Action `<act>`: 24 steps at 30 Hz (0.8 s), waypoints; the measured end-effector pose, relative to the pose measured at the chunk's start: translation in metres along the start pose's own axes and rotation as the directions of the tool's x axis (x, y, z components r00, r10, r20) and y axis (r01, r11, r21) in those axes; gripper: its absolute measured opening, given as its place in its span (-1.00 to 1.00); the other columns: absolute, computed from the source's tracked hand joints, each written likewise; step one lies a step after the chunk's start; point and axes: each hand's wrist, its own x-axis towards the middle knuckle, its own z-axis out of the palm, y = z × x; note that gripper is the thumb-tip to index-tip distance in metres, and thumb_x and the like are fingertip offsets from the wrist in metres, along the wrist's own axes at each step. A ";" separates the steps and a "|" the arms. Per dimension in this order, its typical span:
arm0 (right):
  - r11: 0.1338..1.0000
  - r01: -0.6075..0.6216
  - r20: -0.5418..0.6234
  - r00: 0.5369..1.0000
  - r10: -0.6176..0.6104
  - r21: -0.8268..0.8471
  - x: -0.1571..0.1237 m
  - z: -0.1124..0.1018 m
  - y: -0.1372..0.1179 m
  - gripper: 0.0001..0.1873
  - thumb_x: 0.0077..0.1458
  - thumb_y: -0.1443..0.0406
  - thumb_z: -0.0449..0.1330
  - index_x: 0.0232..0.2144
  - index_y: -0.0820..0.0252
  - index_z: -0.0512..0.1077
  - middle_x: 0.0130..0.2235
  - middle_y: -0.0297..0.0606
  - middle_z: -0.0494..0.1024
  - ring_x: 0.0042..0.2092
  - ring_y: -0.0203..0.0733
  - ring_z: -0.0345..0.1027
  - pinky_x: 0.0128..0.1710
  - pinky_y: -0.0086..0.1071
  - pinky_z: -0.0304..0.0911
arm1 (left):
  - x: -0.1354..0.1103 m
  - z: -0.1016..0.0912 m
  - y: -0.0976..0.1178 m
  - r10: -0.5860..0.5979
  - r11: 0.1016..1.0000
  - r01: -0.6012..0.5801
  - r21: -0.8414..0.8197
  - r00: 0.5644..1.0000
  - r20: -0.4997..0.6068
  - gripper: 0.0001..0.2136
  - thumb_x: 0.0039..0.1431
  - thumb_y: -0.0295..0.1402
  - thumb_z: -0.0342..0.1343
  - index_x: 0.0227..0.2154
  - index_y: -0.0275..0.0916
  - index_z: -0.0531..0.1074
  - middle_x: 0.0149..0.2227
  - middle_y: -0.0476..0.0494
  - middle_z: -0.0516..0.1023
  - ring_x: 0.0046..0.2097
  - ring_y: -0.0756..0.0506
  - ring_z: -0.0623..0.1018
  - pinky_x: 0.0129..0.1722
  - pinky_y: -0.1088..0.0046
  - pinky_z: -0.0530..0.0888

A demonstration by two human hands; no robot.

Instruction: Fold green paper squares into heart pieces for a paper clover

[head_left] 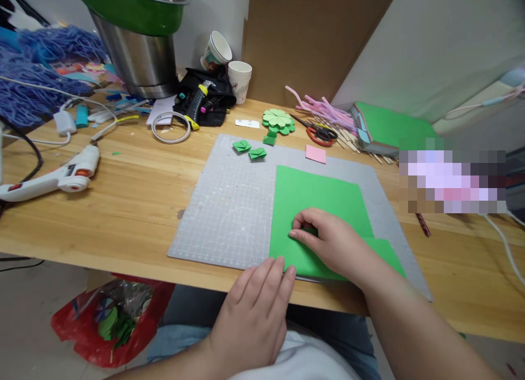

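A green paper sheet [324, 188] lies on the grey cutting mat [233, 205]. A second layer shows at its lower right; I cannot tell whether it is a fold or another sheet. My left hand [256, 303] lies flat, fingers stretched, with its fingertips at the sheet's lower left corner by the table edge. Over the middle of the green paper, my right hand [324, 235] is closed, thumb and curled forefinger brought together. Whatever it may hold is hidden. Small folded green paper pieces [257, 154] and a pink paper square [315, 154] sit along the mat's far edge.
Behind the mat are a green layered paper flower [279, 121], scissors [322, 134] and pink pipe cleaners [328, 113]. A white glue gun [65, 175] rests at left, near a tape roll [171, 127]. Paper cups [240, 80] stand behind. Below hangs a red bag [158, 309] with scraps.
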 end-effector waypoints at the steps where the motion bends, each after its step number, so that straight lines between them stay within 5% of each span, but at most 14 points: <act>1: 1.000 -0.005 0.003 1.000 0.005 -0.003 0.000 0.000 0.000 -0.90 0.12 0.27 0.16 -0.42 0.14 0.37 -0.37 -0.33 0.45 -0.36 -0.24 0.27 -0.39 -0.39 0.10 | 0.001 -0.002 0.000 -0.005 1.000 0.005 -0.003 1.000 -0.005 -0.53 0.21 -0.28 0.01 0.15 -0.36 0.27 0.15 -0.22 0.39 0.17 -0.16 0.27 0.15 0.29 0.09; 6: 1.000 -0.014 0.016 1.000 0.015 -0.012 0.002 0.000 0.001 -0.90 0.12 0.25 0.16 -0.41 0.14 0.38 -0.36 -0.33 0.46 -0.35 -0.23 0.27 -0.37 -0.38 0.11 | 0.022 -0.021 -0.006 -0.053 0.999 0.053 0.007 0.993 0.108 -0.51 0.25 -0.18 -0.07 0.10 -0.46 0.31 0.19 -0.29 0.32 -0.01 -0.18 0.39 -0.05 0.27 0.27; 13: 0.999 -0.013 0.016 1.000 0.014 -0.031 0.004 0.001 0.002 -0.91 0.09 0.25 0.19 -0.40 0.15 0.40 -0.35 -0.32 0.48 -0.37 -0.25 0.27 -0.37 -0.40 0.11 | 0.051 -0.030 -0.026 -0.137 0.986 0.156 -0.064 0.962 0.237 -0.70 0.31 -0.41 -0.13 0.02 -0.25 0.39 0.06 -0.05 0.47 -0.09 -0.15 0.41 -0.14 0.24 0.34; 24: 0.994 0.013 -0.006 1.000 -0.014 -0.106 0.003 -0.001 -0.001 -0.92 0.10 0.26 0.20 -0.38 0.16 0.42 -0.35 -0.31 0.49 -0.36 -0.24 0.30 -0.38 -0.40 0.11 | 0.057 -0.039 -0.049 -0.152 0.985 0.173 -0.028 0.925 0.347 -0.57 0.23 -0.30 -0.01 0.17 -0.05 0.22 0.22 -0.11 0.25 0.10 -0.25 0.28 -0.01 0.07 0.28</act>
